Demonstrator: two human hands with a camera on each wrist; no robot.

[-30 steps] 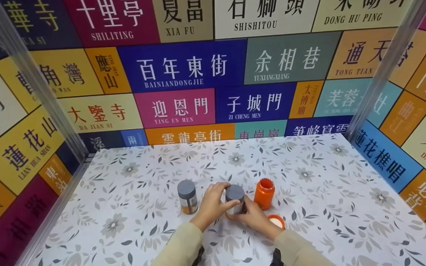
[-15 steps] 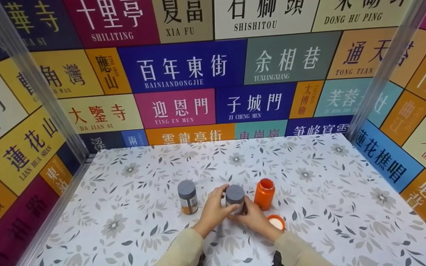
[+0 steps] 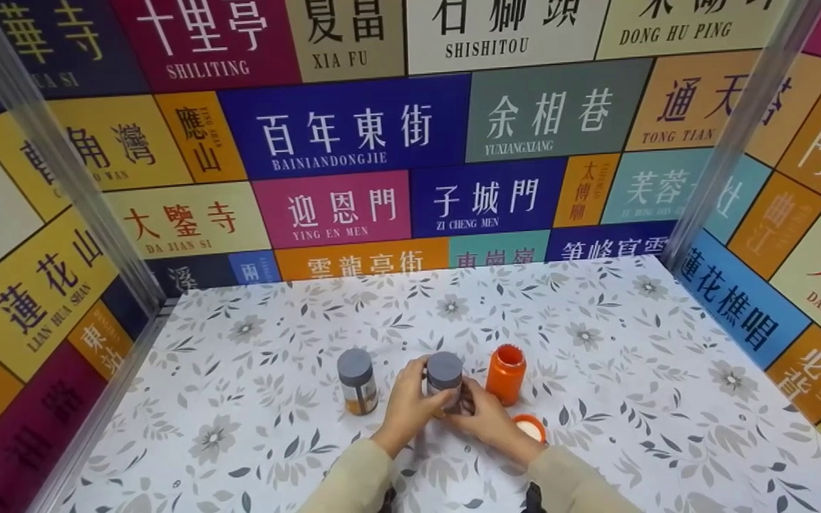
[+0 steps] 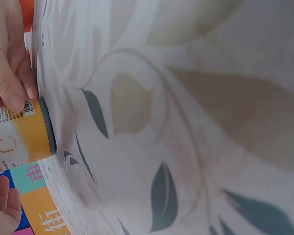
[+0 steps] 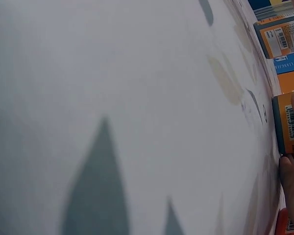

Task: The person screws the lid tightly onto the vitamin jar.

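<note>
A jar with a grey lid [image 3: 445, 366] stands between my two hands. Its label is white and orange, with a barcode, and in the left wrist view the dark base of the jar [image 4: 27, 132] is at the tabletop. My left hand [image 3: 408, 402] holds it from the left, thumb across the front just under the lid. From the right, my right hand [image 3: 487, 420] grips the lower body with curled fingers. Right of the jar stands an orange bottle [image 3: 506, 377], uncapped, its mouth showing. An orange cap [image 3: 529, 428] with a pale inside lies beside my right wrist.
A second grey-lidded jar [image 3: 358, 381] stands upright to the left of my left hand. White floral cloth [image 3: 275, 399] covers the table. Panels with large printed characters [image 3: 346, 128] rise behind and at both sides, with clear posts [image 3: 731, 142] at the back corners.
The held jar has shifted slightly left, away from the orange bottle, with both hands still on it. The head view has turned a little. The other jar, bottle and cap stay in place.
</note>
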